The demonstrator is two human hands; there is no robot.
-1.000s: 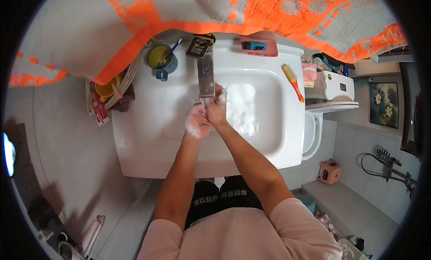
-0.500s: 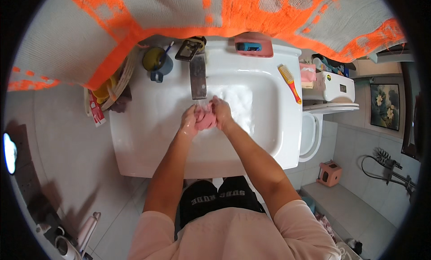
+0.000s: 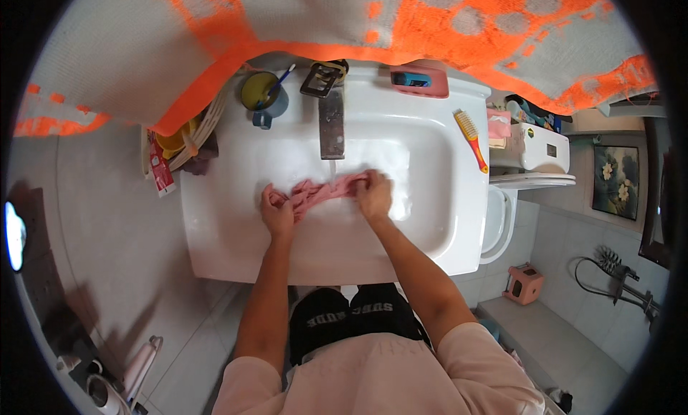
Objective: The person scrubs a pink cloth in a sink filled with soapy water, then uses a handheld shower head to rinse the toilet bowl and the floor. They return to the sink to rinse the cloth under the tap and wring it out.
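A wet pink cloth (image 3: 315,193) is stretched sideways between my two hands, low over the white sink (image 3: 423,229). My left hand (image 3: 276,211) is closed on its left end. The right end is gripped by my right hand (image 3: 375,194), whose fingers are a little blurred by motion. Just beyond the cloth is the dark, flat faucet (image 3: 331,125), and a thin stream of water falls from its tip onto or close behind the cloth. The cloth looks creased and twisted.
A mug (image 3: 264,99) with a toothbrush stands left of the faucet. On the right rim lies a yellow-red brush (image 3: 471,141); a pink soap tray (image 3: 432,87) sits at the back. An orange-grey towel (image 3: 322,21) hangs above. A toilet (image 3: 499,221) is at right.
The cloth was bunched in both hands under the faucet; now it is drawn out lengthwise. My left hand has moved left and nearer, my right hand to the right.
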